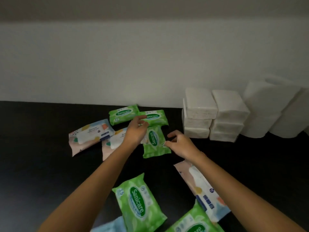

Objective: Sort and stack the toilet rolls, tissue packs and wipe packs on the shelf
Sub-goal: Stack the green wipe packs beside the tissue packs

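On the dark shelf (pixel 41 131) a green Sanicare wipe pack (pixel 156 141) lies lengthwise between my hands. My right hand (pixel 180 143) pinches its right edge. My left hand (pixel 136 129) hovers over its upper left corner with fingers apart, partly hiding it. Two more green packs (pixel 123 114) (pixel 154 116) lie side by side just behind, near the wall. Two others (pixel 140 203) (pixel 192 223) lie close to me. Pastel wipe packs sit at the left (pixel 90 136) (pixel 112 144) and under my right forearm (pixel 204 190).
White tissue packs stand in two stacks (pixel 199 114) (pixel 229 116) against the wall at the right. Beside them are white toilet rolls (pixel 270 106). A light blue pack (pixel 110 226) shows at the bottom edge. A white wall (pixel 117 64) backs the shelf.
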Tool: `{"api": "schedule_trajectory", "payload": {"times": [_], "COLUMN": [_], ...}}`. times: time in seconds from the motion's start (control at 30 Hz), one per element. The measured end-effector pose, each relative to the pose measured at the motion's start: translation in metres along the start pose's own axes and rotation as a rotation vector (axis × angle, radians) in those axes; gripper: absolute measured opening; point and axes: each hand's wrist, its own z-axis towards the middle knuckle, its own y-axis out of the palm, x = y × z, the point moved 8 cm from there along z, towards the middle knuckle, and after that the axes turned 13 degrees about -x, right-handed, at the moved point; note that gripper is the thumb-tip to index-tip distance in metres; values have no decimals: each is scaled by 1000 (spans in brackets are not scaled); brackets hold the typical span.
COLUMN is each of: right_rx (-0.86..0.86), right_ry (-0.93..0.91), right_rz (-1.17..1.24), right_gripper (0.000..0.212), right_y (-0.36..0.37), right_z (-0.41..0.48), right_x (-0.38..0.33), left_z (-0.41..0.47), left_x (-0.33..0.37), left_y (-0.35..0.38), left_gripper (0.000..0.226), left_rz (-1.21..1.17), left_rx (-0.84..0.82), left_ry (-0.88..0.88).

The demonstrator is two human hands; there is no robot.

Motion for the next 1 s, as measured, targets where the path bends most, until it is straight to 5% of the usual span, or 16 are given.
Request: {"api": "schedule_trajectory", "payload": {"times": [0.27, 0.73, 1.0], "right_rx": [79, 38, 214], "right_ry": [264, 477, 411], "right_rz": [-261, -166, 148], "right_gripper": [66, 103, 72], "right_y": [26, 44, 27], "right_z": [29, 46, 37], "right_x": [-14, 7, 30], "left_z": [44, 76, 101], "left_x": [-13, -19, -17], "left_y": [-42, -36, 0], "left_gripper": [32, 34, 53], "left_rz": [237, 347, 535], "left_rx": [-213, -377, -353], "left_ry": [66, 209, 306]}}
